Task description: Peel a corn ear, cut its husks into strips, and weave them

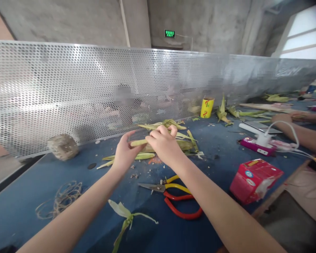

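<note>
Between my two hands, above the table, lies a pale green strip of corn husk (138,142). My left hand (124,151) pinches its left end between thumb and fingers. My right hand (165,143) is closed over the other end, its fingers bent and partly hiding the strip. Behind and below the hands is a pile of corn husks (185,145). Nearer to me lie cutting tools with red handles (183,212) and yellow handles, partly under my right forearm. A knotted husk piece with spread leaves (129,218) rests at the front.
A tangle of twine (65,198) lies left, below a wrapped block (63,147). At right stand a red tissue box (255,181), a purple power strip (258,146) and a yellow roll (206,108). A perforated metal screen (94,91) borders the table. Another person's arm (300,130) reaches in.
</note>
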`<act>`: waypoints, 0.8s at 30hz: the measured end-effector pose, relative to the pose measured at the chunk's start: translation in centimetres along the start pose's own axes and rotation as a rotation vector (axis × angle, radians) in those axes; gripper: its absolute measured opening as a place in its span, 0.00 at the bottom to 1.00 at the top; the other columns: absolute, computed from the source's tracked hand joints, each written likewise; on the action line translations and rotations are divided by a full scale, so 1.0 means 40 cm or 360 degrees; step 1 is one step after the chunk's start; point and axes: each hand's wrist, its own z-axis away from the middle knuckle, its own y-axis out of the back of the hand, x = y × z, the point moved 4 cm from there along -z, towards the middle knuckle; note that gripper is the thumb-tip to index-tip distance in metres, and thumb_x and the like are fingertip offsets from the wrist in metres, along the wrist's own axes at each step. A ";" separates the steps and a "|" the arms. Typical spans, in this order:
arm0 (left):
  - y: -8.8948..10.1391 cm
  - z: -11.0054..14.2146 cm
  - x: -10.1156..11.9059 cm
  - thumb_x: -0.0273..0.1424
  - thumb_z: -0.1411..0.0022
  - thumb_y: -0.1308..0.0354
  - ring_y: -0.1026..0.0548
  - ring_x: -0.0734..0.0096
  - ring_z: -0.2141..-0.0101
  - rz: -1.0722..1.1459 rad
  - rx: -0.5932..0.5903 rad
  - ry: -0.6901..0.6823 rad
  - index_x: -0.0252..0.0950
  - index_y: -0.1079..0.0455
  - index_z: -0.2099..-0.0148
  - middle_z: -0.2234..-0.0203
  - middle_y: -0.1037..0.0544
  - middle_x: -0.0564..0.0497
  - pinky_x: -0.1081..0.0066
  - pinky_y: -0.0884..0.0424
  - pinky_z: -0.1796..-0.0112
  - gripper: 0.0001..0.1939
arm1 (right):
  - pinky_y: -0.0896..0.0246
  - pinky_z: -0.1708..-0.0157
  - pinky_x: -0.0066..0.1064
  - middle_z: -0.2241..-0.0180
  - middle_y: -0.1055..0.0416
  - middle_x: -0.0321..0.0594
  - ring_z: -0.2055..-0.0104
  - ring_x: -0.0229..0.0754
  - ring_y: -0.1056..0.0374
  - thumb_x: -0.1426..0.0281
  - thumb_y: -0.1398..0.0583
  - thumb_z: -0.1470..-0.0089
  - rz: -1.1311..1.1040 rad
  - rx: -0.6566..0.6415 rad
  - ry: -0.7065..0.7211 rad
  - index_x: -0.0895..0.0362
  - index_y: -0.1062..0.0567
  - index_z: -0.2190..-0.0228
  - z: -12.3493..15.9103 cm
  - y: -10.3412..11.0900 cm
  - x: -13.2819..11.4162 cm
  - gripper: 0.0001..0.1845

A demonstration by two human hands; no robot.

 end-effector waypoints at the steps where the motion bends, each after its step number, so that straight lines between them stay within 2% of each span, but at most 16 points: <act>1: -0.002 0.001 0.001 0.32 0.58 0.35 0.26 0.68 0.74 0.0031 -0.0015 0.0012 0.32 0.43 0.44 0.75 0.25 0.51 0.68 0.31 0.70 0.38 | 0.67 0.56 0.43 0.67 0.28 0.38 0.57 0.45 0.46 0.75 0.46 0.45 -0.0019 0.0009 -0.0008 0.53 0.27 0.71 0.000 -0.001 -0.002 0.09; 5: -0.008 0.007 0.009 0.35 0.59 0.34 0.26 0.68 0.74 0.0019 -0.0099 0.0012 0.32 0.47 0.40 0.74 0.24 0.50 0.69 0.32 0.71 0.44 | 0.67 0.57 0.42 0.69 0.27 0.35 0.58 0.43 0.45 0.74 0.43 0.47 -0.0149 0.0029 -0.0035 0.52 0.26 0.72 -0.001 -0.010 0.001 0.07; 10: -0.009 0.015 0.031 0.36 0.55 0.36 0.27 0.69 0.75 -0.0283 0.0022 -0.0230 0.34 0.48 0.39 0.77 0.24 0.52 0.70 0.32 0.72 0.42 | 0.65 0.57 0.43 0.68 0.25 0.30 0.59 0.42 0.44 0.72 0.43 0.45 -0.0409 0.0056 -0.0224 0.47 0.23 0.75 -0.009 -0.006 0.032 0.12; 13: -0.015 0.014 0.040 0.36 0.54 0.36 0.26 0.68 0.74 -0.0365 0.0065 -0.0365 0.36 0.50 0.38 0.76 0.24 0.53 0.69 0.31 0.72 0.43 | 0.63 0.57 0.44 0.68 0.24 0.32 0.59 0.44 0.43 0.71 0.43 0.45 -0.0565 0.0015 -0.0305 0.46 0.21 0.73 -0.011 0.008 0.058 0.12; 17: -0.025 0.011 0.046 0.34 0.54 0.36 0.25 0.66 0.73 -0.0338 0.0028 -0.0475 0.38 0.52 0.37 0.76 0.23 0.53 0.67 0.29 0.69 0.45 | 0.55 0.58 0.41 0.68 0.24 0.36 0.60 0.44 0.39 0.70 0.41 0.47 -0.0825 0.0013 -0.0331 0.47 0.20 0.70 -0.015 0.033 0.100 0.08; 19: -0.025 0.011 0.037 0.32 0.54 0.36 0.24 0.64 0.68 -0.0267 0.0029 -0.0435 0.36 0.55 0.36 0.77 0.23 0.53 0.65 0.29 0.64 0.46 | 0.51 0.58 0.40 0.69 0.25 0.36 0.61 0.43 0.36 0.68 0.40 0.48 -0.0962 0.0118 -0.0469 0.48 0.20 0.70 -0.018 0.049 0.129 0.07; 22: -0.018 0.009 0.002 0.31 0.53 0.37 0.23 0.64 0.66 -0.0104 0.0044 -0.0231 0.32 0.63 0.35 0.75 0.22 0.52 0.63 0.29 0.59 0.50 | 0.49 0.56 0.42 0.73 0.26 0.35 0.62 0.43 0.34 0.67 0.39 0.51 -0.1013 0.0394 -0.0661 0.48 0.20 0.72 -0.020 0.070 0.164 0.05; 24: -0.013 0.003 -0.025 0.32 0.53 0.37 0.22 0.63 0.66 -0.0040 0.0023 -0.0148 0.32 0.62 0.35 0.74 0.21 0.50 0.63 0.29 0.59 0.49 | 0.45 0.57 0.42 0.73 0.25 0.35 0.62 0.43 0.32 0.67 0.39 0.51 -0.1129 0.0496 -0.0693 0.49 0.20 0.72 -0.020 0.071 0.176 0.05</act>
